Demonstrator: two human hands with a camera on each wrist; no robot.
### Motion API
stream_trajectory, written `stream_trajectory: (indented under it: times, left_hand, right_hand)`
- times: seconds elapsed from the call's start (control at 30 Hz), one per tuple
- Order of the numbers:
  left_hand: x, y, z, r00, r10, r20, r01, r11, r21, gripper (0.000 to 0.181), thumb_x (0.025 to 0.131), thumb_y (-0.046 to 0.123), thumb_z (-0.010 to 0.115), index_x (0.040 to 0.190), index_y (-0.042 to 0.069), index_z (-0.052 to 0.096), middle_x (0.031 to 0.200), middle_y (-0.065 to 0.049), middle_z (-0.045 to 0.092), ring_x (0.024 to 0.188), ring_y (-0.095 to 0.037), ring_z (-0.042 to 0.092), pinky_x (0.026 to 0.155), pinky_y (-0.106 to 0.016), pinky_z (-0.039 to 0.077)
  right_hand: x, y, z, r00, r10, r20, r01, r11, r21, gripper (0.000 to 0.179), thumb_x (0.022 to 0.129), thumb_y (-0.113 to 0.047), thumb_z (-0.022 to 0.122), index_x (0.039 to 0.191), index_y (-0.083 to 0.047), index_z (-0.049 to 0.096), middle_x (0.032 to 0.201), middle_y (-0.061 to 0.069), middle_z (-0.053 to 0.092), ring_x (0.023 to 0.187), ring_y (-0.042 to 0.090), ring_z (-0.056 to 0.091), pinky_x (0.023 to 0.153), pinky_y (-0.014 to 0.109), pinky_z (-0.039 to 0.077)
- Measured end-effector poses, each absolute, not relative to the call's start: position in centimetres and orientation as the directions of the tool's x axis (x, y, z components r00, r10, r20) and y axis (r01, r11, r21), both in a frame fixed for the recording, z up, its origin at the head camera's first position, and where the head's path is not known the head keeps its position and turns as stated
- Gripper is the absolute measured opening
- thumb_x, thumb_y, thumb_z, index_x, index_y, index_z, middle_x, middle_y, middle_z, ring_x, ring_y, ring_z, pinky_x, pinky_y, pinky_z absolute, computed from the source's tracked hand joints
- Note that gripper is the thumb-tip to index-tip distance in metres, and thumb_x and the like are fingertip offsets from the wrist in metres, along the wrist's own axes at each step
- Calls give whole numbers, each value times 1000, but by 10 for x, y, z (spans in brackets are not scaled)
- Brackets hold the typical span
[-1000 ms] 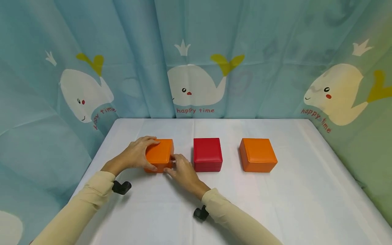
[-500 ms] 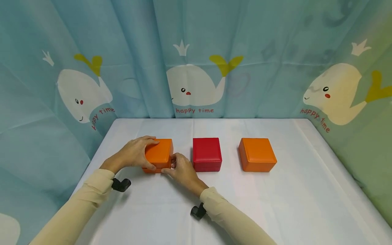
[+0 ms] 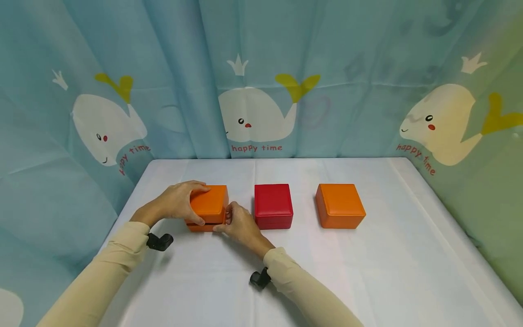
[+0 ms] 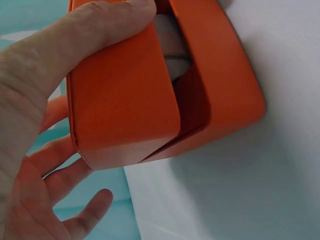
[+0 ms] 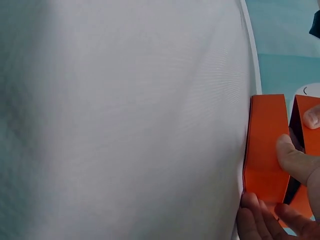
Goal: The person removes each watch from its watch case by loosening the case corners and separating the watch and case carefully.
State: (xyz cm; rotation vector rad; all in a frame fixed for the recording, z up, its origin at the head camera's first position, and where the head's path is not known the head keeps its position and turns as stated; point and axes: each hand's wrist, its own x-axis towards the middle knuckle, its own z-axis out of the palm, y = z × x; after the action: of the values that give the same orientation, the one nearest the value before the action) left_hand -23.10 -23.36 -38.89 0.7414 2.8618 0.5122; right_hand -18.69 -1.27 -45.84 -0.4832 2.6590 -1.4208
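Observation:
On the left of the table is an orange hinged box; its lid (image 4: 122, 100) is raised at the front, leaving a dark gap above the base (image 4: 225, 75). My left hand (image 3: 178, 200) grips the lid, thumb on its front and fingers reaching over to the far side. At the front right corner, my right hand (image 3: 242, 224) holds the base (image 5: 267, 145), its thumb on the front face and fingers curled by the side. Through the gap in the left wrist view shows a pale object (image 4: 176, 65) with a dark line, too hidden to name.
A closed red box (image 3: 273, 206) stands just right of my right hand. Farther right is another closed orange box (image 3: 340, 206). All are on a white-covered table (image 3: 392, 254), with a blue whale-print curtain (image 3: 180, 91) behind.
The orange box's lid has gone from closed to partly raised at the front, lifted by my left hand. My right hand stays at the base. The view has shifted slightly.

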Motion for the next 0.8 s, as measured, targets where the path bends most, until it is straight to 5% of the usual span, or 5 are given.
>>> stream_trajectory:
  times: [0.47,0.8]
  left_hand:
    - [-248,-232,-370,-857,466,-221,323,819,474,97,62,47,96,141,4,59,138,-18,58,100,-28,57,84,-43,52]
    - [-260,-236,-362,-820,491,-295,265,782,564,94,65,39,96,140,-2,58,133,-18,61,103,-27,58,92,-44,51]
  right_hand:
    - [-185,-13,-451,-938,-341,55,-256,579,-774,51,82,-24,88,117,-6,55,94,-1,61,82,12,57,73,21,51]
    - [-178,-20,-454,-908,-383,169,-407,718,-565,57,83,-25,87,124,-2,53,108,9,69,95,24,68,85,33,56]
